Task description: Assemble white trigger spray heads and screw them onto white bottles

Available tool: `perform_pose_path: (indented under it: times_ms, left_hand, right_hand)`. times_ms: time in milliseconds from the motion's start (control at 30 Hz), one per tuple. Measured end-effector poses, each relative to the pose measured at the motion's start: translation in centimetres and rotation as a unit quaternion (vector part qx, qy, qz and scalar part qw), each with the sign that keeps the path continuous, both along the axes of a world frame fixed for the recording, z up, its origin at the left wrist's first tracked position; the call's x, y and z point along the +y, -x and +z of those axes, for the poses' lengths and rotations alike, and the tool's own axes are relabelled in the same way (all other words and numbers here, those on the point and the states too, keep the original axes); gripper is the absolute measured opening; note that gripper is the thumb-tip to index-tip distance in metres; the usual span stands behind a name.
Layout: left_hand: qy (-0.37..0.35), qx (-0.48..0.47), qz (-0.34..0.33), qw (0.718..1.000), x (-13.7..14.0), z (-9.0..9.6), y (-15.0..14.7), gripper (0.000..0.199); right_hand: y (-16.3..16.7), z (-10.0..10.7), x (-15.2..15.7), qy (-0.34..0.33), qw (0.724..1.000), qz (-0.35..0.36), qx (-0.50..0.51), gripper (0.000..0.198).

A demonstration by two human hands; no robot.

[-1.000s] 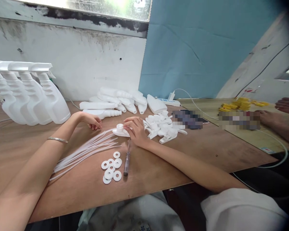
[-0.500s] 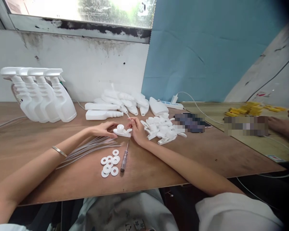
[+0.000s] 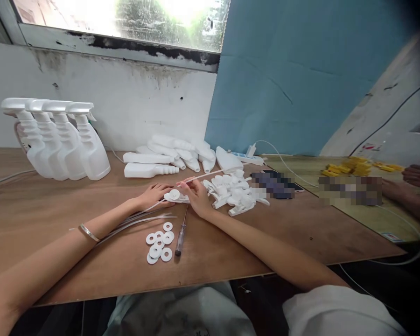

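My left hand (image 3: 153,197) is closed on the left end of a white spray trigger head (image 3: 175,196), whose round collar faces up. A thin white tube (image 3: 210,175) slants up to the right from the pinched fingers of my right hand (image 3: 199,199), which is against the head's other end. Several loose tubes (image 3: 143,219) lie under and beside my left wrist. In front are a pile of white ring washers (image 3: 156,252) and a screwdriver (image 3: 180,240) with a clear handle. More trigger heads (image 3: 236,192) are heaped right of my right hand.
White bottles (image 3: 150,170) lie piled along the wall. Several assembled spray bottles (image 3: 96,156) stand at the left. A phone (image 3: 296,186), a power strip (image 3: 248,158) and a cable are at the right. Beyond are yellow pieces (image 3: 350,167) and another person's hand (image 3: 418,177).
The tube in my right hand has swung from pointing up-left to slanting up-right. Some loose tubes near my left wrist have shifted. The trigger head stays between my hands.
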State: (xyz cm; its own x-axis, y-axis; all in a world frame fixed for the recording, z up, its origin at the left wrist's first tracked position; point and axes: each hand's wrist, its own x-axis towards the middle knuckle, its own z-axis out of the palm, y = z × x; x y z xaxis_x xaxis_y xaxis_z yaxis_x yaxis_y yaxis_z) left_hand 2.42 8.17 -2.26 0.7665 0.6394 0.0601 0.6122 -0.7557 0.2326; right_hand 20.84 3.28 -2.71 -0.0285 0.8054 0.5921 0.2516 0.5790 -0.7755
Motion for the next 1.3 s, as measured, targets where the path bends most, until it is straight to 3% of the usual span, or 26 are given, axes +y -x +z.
perform_pose_path:
  times_ms: [300,1300]
  left_hand:
    - [-0.016,0.016,0.005,1.0,0.1,-0.2,0.0,0.062]
    - [-0.05,0.021,0.007,0.999,0.0,-0.4,-0.1,0.059]
  right_hand:
    - [0.1,0.6,-1.0,0.001,0.989,0.012,-0.151,0.019]
    - [-0.2,0.4,-1.0,-0.001,0.979,-0.012,-0.203,0.017]
